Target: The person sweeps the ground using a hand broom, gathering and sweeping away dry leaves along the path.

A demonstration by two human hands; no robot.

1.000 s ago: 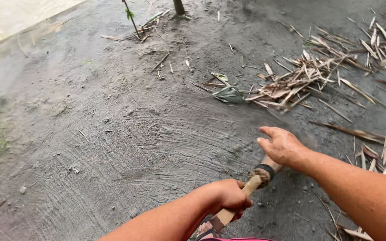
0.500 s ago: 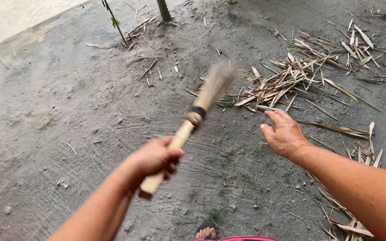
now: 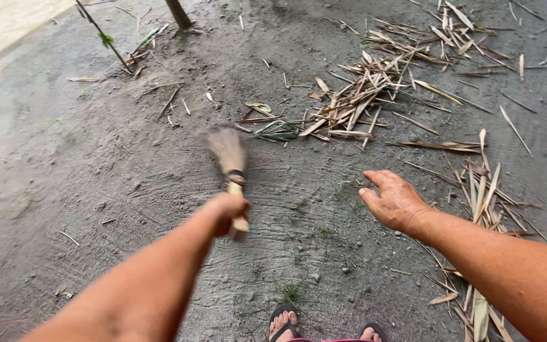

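The left hand [image 3: 228, 212] is clenched around the wooden handle of a short hand broom [image 3: 230, 166], whose blurred bristle head now points away over the bare ground, lower than half a second ago. The right hand [image 3: 395, 201] hovers open and empty, beside dry bamboo leaves [image 3: 356, 101].
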